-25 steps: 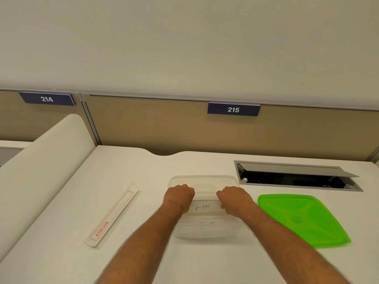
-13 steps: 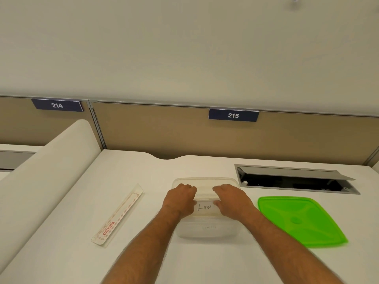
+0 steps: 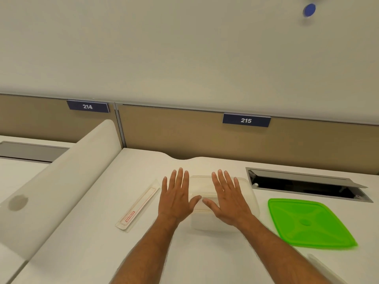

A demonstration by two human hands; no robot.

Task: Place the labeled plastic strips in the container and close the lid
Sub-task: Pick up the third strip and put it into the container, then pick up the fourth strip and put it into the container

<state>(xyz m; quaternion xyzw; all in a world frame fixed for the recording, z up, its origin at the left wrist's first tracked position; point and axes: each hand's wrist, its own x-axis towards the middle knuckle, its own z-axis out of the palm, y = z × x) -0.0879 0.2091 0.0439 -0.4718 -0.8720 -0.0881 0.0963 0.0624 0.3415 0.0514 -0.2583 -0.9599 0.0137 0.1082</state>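
A clear plastic container (image 3: 251,194) stands on the white desk (image 3: 205,253), lidless. My left hand (image 3: 176,198) is spread flat, palm down, over its left edge. Over the container's middle and right my right hand (image 3: 227,198) lies flat too, fingers apart. Both hands hold nothing. What lies inside the container is mostly hidden by my hands. The green lid (image 3: 305,222) rests on the desk to the right, apart from the container. A long clear strip with red print (image 3: 139,208) lies on the desk to the left.
An open cable hatch (image 3: 307,184) is sunk into the desk behind the lid. A white curved divider (image 3: 61,181) borders the desk on the left. Tan partition panels with signs 214 (image 3: 87,107) and 215 (image 3: 246,120) stand behind.
Both hands were closed on a labeled strip over the container; now the fingers are spread flat and empty. The camera has tilted and shifted.
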